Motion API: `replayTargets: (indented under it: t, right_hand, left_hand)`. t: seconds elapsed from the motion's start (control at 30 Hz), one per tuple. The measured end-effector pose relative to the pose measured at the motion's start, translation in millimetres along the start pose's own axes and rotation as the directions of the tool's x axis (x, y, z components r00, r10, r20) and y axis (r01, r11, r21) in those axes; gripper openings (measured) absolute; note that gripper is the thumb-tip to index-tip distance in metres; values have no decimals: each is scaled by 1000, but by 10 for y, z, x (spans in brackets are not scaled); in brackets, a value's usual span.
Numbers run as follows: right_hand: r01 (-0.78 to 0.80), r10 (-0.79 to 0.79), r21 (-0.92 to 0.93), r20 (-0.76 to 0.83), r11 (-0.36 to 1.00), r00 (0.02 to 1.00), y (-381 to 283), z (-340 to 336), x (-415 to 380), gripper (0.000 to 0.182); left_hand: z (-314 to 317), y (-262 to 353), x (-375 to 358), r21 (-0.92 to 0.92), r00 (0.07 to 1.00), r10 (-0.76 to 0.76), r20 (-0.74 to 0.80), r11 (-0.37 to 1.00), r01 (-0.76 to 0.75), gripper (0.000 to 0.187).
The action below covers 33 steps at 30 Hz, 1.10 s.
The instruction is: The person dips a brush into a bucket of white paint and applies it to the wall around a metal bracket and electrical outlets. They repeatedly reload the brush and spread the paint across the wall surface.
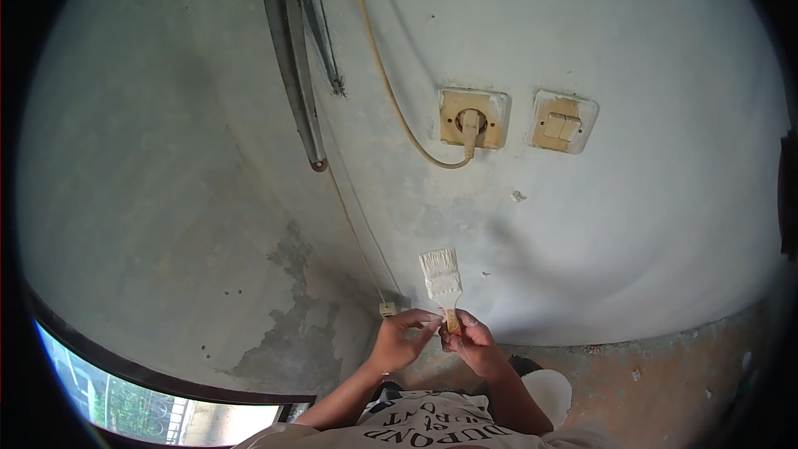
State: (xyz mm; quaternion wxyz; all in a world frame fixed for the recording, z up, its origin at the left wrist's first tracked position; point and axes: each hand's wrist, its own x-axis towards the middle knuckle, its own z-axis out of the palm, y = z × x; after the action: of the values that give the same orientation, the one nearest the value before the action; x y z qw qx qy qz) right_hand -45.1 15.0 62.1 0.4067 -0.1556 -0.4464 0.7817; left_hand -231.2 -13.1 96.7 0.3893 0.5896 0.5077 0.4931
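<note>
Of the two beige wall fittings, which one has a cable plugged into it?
The left fitting, the socket: a plug sits in it and a cord loops away. The right one is a rocker switch.

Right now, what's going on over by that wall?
A person holds a paintbrush upright in front of a pale wall. The right hand grips its handle, and the left hand has its fingers at the handle too. Above are a wall socket with a cable plugged in and a light switch.

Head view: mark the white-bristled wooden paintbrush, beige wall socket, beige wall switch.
white-bristled wooden paintbrush (441, 276): head view, on the bristles.
beige wall socket (473, 118): head view, on the plug.
beige wall switch (563, 125): head view, on the rocker.
</note>
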Motion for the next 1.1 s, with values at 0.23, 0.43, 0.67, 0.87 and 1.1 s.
replayTargets:
  t: [0.23, 0.43, 0.67, 0.87, 1.1]
  right_hand:
    - [42, -44, -24, -74, 999, 996, 167, 45, 195, 33]
    - [121, -216, -390, -209, 913, 954, 182, 263, 503, 29]
    - [347, -458, -440, -177, 828, 871, 93, 565, 994, 25]
    - [387, -706, -753, -142, 532, 694, -52, 757, 1426, 34]
    - [313, -902, -949, 163, -32, 400, -528, 1255, 1848, 58]
  left_hand:
    - [-500, -98, 42, -207, 974, -152, -166, 971, 116, 17]
    - [-847, 16, 186, -237, 967, -82, -243, 971, 23, 18]
    - [-1129, -44, 298, -251, 961, 6, -278, 965, -78, 19]
    - [-1552, 109, 698, -88, 880, 276, -386, 939, -333, 20]
    - [-2012, 800, 1648, 216, 504, 736, -453, 639, -739, 35]
